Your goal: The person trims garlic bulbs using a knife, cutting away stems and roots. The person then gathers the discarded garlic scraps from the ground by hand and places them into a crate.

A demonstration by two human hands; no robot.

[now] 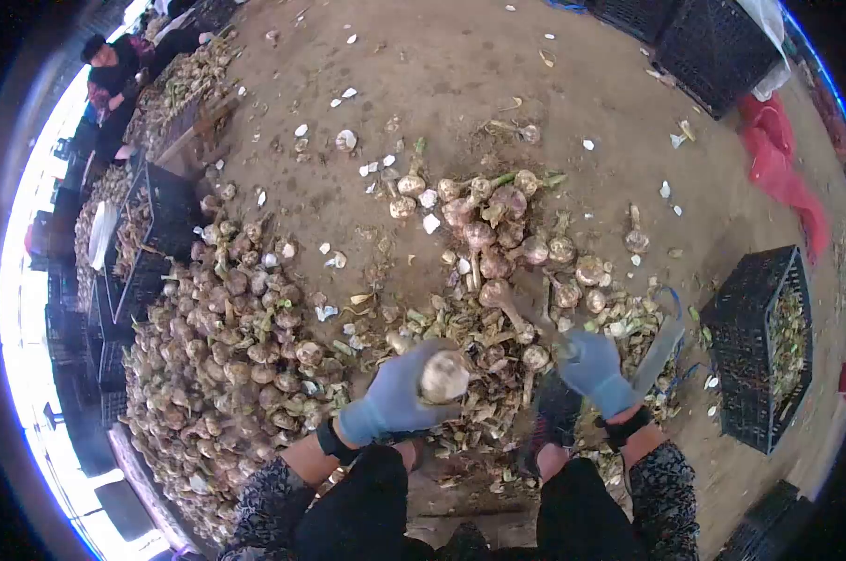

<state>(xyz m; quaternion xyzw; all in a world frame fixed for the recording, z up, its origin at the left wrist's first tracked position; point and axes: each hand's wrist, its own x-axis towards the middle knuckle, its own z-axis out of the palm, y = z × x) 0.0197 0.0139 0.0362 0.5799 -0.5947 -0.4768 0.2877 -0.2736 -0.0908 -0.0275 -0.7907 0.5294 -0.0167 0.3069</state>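
My left hand (402, 391), in a blue-grey glove, is wrapped round a pale garlic bulb (444, 377) above a heap of stems and trimmings (484, 411). To the right, my gloved right hand (593, 372) is closed; its grip is partly hidden and blurred. A wide, light-coloured blade (659, 355) shows just to the right of that hand, and whether it is held cannot be made out. In front of both hands lies a loose pile of garlic bulbs with stems (498, 220).
A large heap of garlic (245, 365) lies at the left, beside black crates (166, 206). At the right stands a black crate of trimmings (759, 351), with red cloth (780, 168) beyond. Another person (113, 79) sits at the upper left.
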